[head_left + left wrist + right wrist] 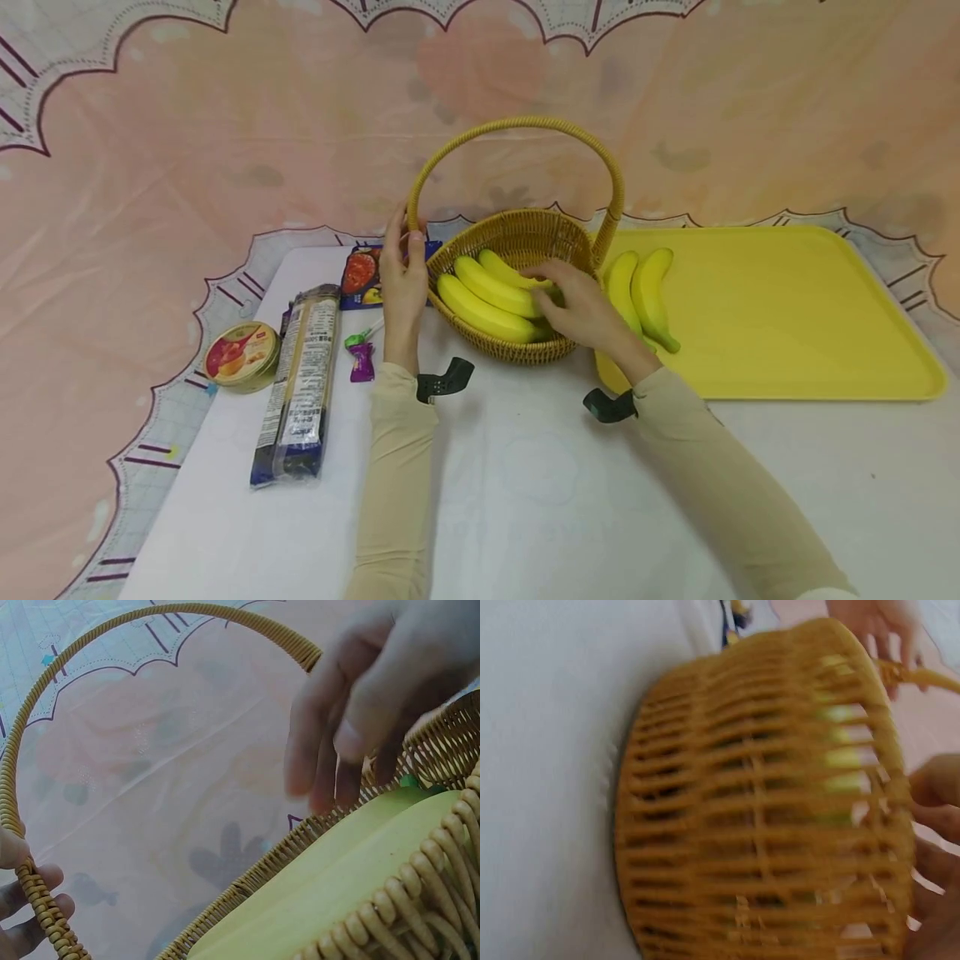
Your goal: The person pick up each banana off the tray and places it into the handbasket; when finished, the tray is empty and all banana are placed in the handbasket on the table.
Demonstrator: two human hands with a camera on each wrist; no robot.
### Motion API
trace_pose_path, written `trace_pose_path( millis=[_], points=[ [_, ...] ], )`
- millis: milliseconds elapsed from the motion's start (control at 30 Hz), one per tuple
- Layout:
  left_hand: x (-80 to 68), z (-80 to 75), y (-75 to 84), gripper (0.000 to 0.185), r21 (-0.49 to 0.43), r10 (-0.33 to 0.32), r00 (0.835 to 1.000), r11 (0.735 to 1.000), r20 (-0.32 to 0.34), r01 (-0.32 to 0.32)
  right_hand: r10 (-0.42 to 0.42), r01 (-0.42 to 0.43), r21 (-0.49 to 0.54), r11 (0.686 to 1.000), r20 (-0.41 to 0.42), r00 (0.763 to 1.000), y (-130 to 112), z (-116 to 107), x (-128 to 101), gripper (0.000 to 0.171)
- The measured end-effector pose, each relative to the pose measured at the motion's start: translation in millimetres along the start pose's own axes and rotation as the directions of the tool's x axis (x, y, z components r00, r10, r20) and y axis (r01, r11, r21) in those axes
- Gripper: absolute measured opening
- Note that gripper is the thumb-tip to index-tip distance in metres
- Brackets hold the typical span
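Left hand (402, 279) grips the base of the woven wicker basket (517, 350) handle, fingers curled round it where it meets the rim. Right hand (581, 308) rests over the yellow banana bunch (487, 304) inside the basket; whether the fingers pinch the stem or just lie on it, I cannot tell. Basket sits on the white surface (525, 483), touching the flat yellow plastic tray (787, 317), where two more yellow bananas (637, 292) lie.

Risks:
- basket is light, could tip or slide toward the tray if the right hand pulls sideways
- bunch could snag on the rim or handle

Hard to make out: right wrist view is blurred, stem contact is hidden by the hand, and the red-and-blue packet (360, 275) behind the left hand is partly covered.
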State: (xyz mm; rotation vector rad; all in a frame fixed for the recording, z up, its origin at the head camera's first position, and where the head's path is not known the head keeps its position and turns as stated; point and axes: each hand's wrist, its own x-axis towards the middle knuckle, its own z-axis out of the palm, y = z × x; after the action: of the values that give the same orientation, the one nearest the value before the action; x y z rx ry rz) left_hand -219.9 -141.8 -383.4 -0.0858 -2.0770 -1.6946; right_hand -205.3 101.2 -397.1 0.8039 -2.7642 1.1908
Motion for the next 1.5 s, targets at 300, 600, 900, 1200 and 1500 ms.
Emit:
trace_pose_path(
  millis=[300, 600, 900, 1200, 1500],
  points=[
    [0.0, -0.1, 2.2, 0.044, 0.001, -0.035, 0.999, 0.999, -0.002, 0.035, 0.096, -0.074, 0.088, 0.993, -0.283, 0.954, 35.6, -34.8, -31.9, 0.025],
    [-0.5, 0.6, 2.6, 0.044, 0.005, -0.034, 0.999, 0.999, -0.006, 0.034, 0.325, -0.324, 0.057, 0.944, -0.316, 0.892, 79.1, -52.2, -60.9, 0.036],
    [-1.6, 0.9, 3.0, 0.043, 0.015, -0.036, 0.999, 0.999, -0.013, 0.036, 0.488, -0.49, 0.001, 0.872, -0.089, 0.868, 93.3, -58.7, -72.0, 0.067],
    [-1.8, 1.4, 4.5, 0.043, 0.007, -0.05, 0.999, 0.999, -0.013, 0.051, 0.521, -0.52, 0.038, 0.853, -0.106, 0.847, 85.3, -68.6, -88.5, 0.058],
    [-0.7, 2.3, 4.6, 0.043, 0.019, -0.042, 0.999, 0.999, -0.011, 0.042, 0.436, -0.436, 0.064, 0.898, -0.272, 0.858, 65.2, -78.8, -123.6, 0.043]
  ],
)
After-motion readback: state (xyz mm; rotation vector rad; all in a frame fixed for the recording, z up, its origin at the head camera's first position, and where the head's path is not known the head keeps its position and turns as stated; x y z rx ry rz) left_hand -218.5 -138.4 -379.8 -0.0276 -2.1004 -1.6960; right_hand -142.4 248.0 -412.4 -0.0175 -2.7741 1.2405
